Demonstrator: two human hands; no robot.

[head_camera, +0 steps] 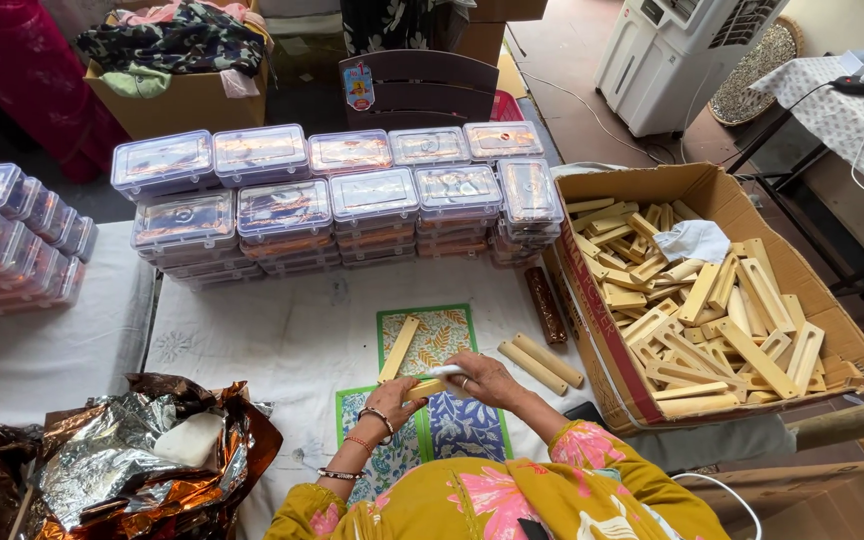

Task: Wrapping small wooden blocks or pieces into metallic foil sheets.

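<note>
Both hands meet just left of the cardboard box [832, 330], left hand [389, 398] and right hand [487, 378] clasping one wooden piece [428, 387], best kept level above the patterned mat [452, 425].

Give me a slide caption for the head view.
Both hands hold a wooden piece beside a cardboard box of wooden pieces.

Soft, even daylight is falling on my table — shadows are staying faint. Glare is flashing off the crumpled foil [142, 450] near left and the clear box lids [372, 190]; the far edges are bowing outward, everything staying sharp.
</note>
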